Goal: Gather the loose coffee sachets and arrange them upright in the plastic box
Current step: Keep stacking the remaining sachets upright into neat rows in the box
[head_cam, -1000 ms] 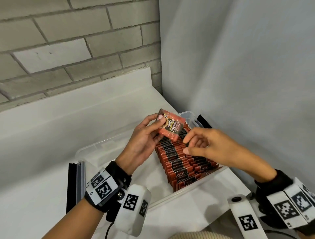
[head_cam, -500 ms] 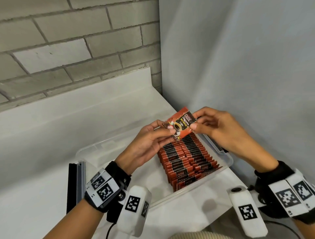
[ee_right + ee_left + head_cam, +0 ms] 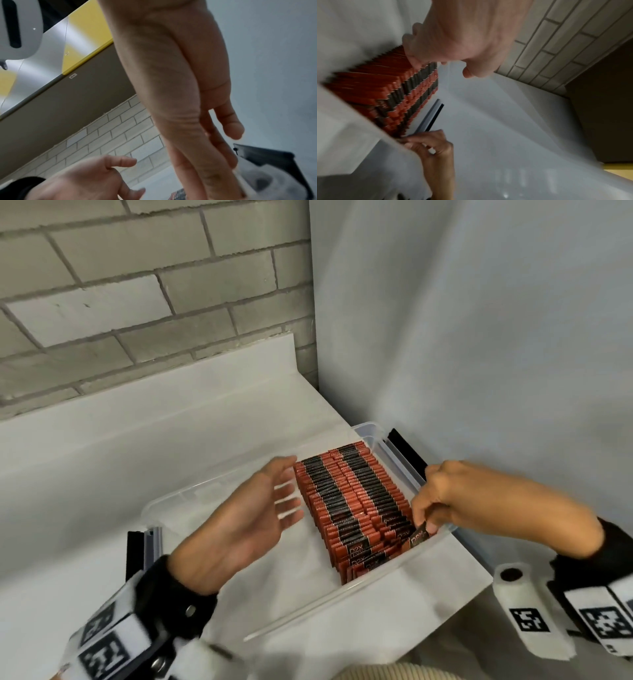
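A clear plastic box [image 3: 373,436] on the white counter holds a long row of red and black coffee sachets [image 3: 349,501] standing upright along its right side. My right hand [image 3: 442,498] reaches down at the near right end of the row and pinches one sachet [image 3: 418,537] between the others. My left hand [image 3: 263,508] hovers open over the bare left half of the box, fingers spread toward the row. The left wrist view shows the sachet rows [image 3: 406,94] beside my left hand [image 3: 453,44], with my right hand [image 3: 429,143] at their end.
A black box lid clip [image 3: 407,453] sticks out at the right rim, against the grey wall [image 3: 479,337]. Another black clip [image 3: 135,553] sits at the left end. A brick wall [image 3: 137,285] rises behind the white counter [image 3: 102,474].
Both hands held a sachet above the box before. Now my right hand has carried it down into the near right end of the row, and my left hand has let go and opened.
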`<state>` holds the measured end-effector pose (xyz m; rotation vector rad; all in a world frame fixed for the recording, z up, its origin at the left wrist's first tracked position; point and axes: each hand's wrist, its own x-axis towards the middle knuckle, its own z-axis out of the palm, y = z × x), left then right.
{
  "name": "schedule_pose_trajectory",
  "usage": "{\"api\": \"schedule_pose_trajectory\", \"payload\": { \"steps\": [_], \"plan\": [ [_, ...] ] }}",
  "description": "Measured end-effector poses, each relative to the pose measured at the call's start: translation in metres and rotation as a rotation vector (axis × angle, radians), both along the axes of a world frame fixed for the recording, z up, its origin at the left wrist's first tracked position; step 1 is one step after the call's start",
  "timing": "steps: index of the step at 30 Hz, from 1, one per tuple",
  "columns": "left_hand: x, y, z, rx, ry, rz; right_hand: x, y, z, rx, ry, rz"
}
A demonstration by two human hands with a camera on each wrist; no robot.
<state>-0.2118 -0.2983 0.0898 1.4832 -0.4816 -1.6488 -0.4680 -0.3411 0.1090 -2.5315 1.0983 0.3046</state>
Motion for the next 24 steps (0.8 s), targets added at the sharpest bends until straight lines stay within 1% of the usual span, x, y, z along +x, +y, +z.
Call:
{"api": "schedule_pose_trajectory", "payload": {
  "steps": [2,5,7,9,12,16,18,21,24],
  "plan": [
    [-0.001,0.013,-0.009,0.096,-0.015,-0.062,0.005,0.002,-0.004,-0.016,0.077,0.086],
    [-0.012,0.025,-0.016,0.226,0.076,-0.220,0.011,0.002,-0.007,-0.026,0.149,0.110],
    [-0.023,0.029,-0.016,0.223,0.154,-0.348,0.016,0.003,-0.006,-0.051,0.173,0.125],
    [-0.028,0.028,-0.017,0.199,0.172,-0.401,0.018,0.005,-0.003,-0.063,0.173,0.132],
    [-0.027,0.027,-0.017,0.186,0.146,-0.384,0.017,0.004,0.003,-0.038,0.148,0.140],
    [-0.031,0.027,-0.018,0.187,0.153,-0.343,0.016,0.003,0.001,-0.063,0.192,0.198],
    [-0.032,0.027,-0.017,0.182,0.151,-0.346,0.016,0.001,-0.002,-0.058,0.185,0.192],
    [-0.032,0.026,-0.014,0.160,0.130,-0.293,0.011,-0.003,-0.002,0.023,0.103,0.147],
    [-0.034,0.022,-0.016,0.147,0.146,-0.281,0.010,-0.001,0.001,0.083,-0.036,0.078]
  ]
}}
